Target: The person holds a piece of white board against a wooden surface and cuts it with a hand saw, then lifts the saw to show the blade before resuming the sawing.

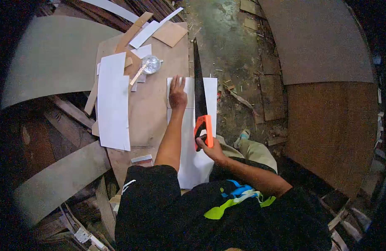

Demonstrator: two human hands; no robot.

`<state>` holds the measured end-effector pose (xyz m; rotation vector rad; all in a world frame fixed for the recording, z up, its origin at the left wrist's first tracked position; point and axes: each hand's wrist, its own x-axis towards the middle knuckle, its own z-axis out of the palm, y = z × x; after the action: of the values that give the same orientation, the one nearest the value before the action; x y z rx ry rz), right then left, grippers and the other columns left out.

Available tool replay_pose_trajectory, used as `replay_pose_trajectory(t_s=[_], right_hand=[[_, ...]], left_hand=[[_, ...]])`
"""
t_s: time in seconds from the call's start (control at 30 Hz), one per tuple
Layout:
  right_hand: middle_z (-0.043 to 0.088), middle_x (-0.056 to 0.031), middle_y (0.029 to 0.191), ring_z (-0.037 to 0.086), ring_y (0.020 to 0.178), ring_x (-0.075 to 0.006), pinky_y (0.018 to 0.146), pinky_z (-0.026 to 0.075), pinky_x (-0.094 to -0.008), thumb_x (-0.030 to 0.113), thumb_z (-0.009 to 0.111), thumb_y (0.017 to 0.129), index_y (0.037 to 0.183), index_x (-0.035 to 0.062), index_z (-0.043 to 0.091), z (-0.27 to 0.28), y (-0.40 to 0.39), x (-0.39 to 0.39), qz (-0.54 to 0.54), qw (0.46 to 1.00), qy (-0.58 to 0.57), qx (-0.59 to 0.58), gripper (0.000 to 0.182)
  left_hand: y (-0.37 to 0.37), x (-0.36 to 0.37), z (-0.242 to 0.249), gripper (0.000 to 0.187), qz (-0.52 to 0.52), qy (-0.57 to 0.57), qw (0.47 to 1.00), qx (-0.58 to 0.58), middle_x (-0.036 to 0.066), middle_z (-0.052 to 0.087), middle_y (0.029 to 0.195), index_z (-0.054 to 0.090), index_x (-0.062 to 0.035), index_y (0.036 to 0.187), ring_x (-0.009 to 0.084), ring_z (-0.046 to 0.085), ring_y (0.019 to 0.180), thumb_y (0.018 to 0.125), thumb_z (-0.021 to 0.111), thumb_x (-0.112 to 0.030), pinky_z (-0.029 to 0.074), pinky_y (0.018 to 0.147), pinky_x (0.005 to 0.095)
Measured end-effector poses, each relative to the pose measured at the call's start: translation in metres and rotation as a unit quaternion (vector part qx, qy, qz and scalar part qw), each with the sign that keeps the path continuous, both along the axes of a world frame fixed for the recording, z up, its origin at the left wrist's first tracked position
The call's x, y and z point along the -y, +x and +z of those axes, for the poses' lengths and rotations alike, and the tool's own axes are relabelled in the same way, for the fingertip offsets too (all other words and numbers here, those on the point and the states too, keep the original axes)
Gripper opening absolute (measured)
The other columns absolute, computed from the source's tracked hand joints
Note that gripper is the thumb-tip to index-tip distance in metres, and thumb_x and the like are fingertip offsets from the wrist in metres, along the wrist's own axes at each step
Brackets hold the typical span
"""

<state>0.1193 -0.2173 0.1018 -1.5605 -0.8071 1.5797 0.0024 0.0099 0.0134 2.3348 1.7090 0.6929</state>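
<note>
A hand saw with an orange and black handle (209, 131) is gripped in my right hand (214, 149). Its long dark blade (199, 83) points away from me and lies over a white board (188, 138), near the board's right side. Flat on the same board, left of the blade, rests my left hand (178, 95), fingers stretched forward. A thin line crosses the board just below that hand. The board lies along the right edge of a wooden worktable (151, 104) and reaches past it.
Another white panel (113, 100) lies on the table's left, near a clear round container (151, 65) with a stick across it. Wood offcuts (170, 33) sit at the far end. Large brown sheets (331, 134) stand to the right. Scraps litter the floor (230, 54); my foot (244, 134) is beside the table.
</note>
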Motion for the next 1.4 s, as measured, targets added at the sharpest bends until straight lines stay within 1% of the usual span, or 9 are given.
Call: replay_pose_trajectory(t_s=[0.3,0.5,0.57,0.63,0.83,1.07,1.17,1.27,1.4], right_hand=[[0.058,-0.0028,0.066,0.055,0.057,-0.0134,0.056,0.046,-0.0295,0.024,0.066,0.09,0.085,0.0085,0.056,0.135,0.066,-0.123,-0.158,0.977,-0.066,-0.128,0.019],[0.059,-0.0033,0.066,0.057,0.058,-0.0132,0.057,0.049,-0.031,0.028,0.066,0.091,0.089,0.0059,0.058,0.098,0.033,-0.079,-0.104,0.993,-0.061,-0.006,0.023],[0.063,-0.0045,0.075,0.061,0.072,-0.0137,0.066,0.051,-0.0298,0.025,0.066,0.091,0.095,0.0032,0.06,0.044,0.019,-0.028,0.059,0.995,-0.076,0.02,0.023],[0.064,-0.004,0.079,0.061,0.07,-0.0114,0.063,0.05,-0.0274,0.018,0.068,0.089,0.093,0.0031,0.06,-0.02,0.001,0.012,-0.042,0.996,-0.007,-0.079,0.017],[0.066,-0.008,0.093,0.063,0.085,-0.0151,0.073,0.052,-0.0298,0.014,0.068,0.089,0.092,0.0026,0.059,-0.018,0.016,0.005,0.062,0.997,0.002,-0.05,0.014],[0.063,-0.0127,0.109,0.06,0.104,-0.024,0.101,0.04,-0.0407,0.015,0.052,0.097,0.106,0.006,0.05,0.095,0.043,-0.039,-0.137,0.888,-0.054,-0.435,0.013],[0.06,-0.0059,0.084,0.06,0.082,-0.0195,0.08,0.048,-0.0367,0.011,0.055,0.093,0.097,0.008,0.053,0.131,0.066,-0.053,-0.212,0.932,-0.057,-0.288,0.005],[0.042,0.0023,0.06,0.04,0.048,-0.0112,0.047,0.031,-0.0268,0.006,0.06,0.085,0.089,0.0073,0.052,0.131,0.109,-0.06,-0.279,0.953,-0.014,-0.121,0.01],[0.053,0.0018,0.068,0.05,0.054,-0.0089,0.048,0.039,-0.0254,0.016,0.068,0.086,0.092,0.0051,0.06,0.143,0.167,-0.044,-0.226,0.974,0.025,0.012,0.015]], left_hand=[[0.0,-0.002,-0.012,0.06,-0.005,0.018,1.0,0.003,0.016,0.045,0.142,0.057,-0.0047,0.129,0.0317,0.036,0.136,0.071,0.048,0.006,0.03,0.114,0.0394],[0.0,-0.002,-0.006,0.061,-0.01,0.009,1.0,-0.012,0.017,0.045,0.142,0.055,-0.0049,0.13,0.0317,0.036,0.135,0.071,0.047,0.006,0.03,0.114,0.0392],[0.001,-0.003,-0.004,0.062,-0.009,0.003,1.0,-0.011,0.016,0.045,0.141,0.055,-0.0055,0.131,0.0315,0.036,0.135,0.071,0.047,0.007,0.03,0.113,0.0385],[0.001,-0.002,-0.002,0.062,-0.007,-0.003,1.0,-0.004,0.016,0.045,0.141,0.055,-0.0063,0.131,0.031,0.036,0.135,0.071,0.047,0.007,0.031,0.113,0.0377],[0.003,-0.003,-0.008,0.061,0.006,0.016,1.0,-0.016,0.016,0.048,0.138,0.057,-0.0078,0.129,0.0308,0.04,0.133,0.071,0.047,0.008,0.034,0.111,0.0374],[0.003,-0.003,-0.012,0.06,0.009,0.014,1.0,-0.014,0.016,0.049,0.138,0.057,-0.0084,0.129,0.0311,0.041,0.132,0.073,0.045,0.007,0.034,0.111,0.0377],[0.003,-0.003,-0.009,0.061,0.011,0.008,1.0,-0.011,0.016,0.048,0.139,0.057,-0.0088,0.13,0.0301,0.04,0.133,0.073,0.044,0.007,0.034,0.111,0.0376],[0.003,-0.005,-0.011,0.062,0.008,0.002,0.999,-0.039,0.016,0.047,0.14,0.057,-0.0093,0.131,0.0288,0.039,0.134,0.072,0.044,0.006,0.033,0.111,0.037],[0.001,-0.004,-0.015,0.062,-0.003,0.017,1.0,-0.022,0.016,0.047,0.139,0.054,-0.0064,0.132,0.0295,0.037,0.134,0.071,0.045,0.005,0.03,0.113,0.0355]])
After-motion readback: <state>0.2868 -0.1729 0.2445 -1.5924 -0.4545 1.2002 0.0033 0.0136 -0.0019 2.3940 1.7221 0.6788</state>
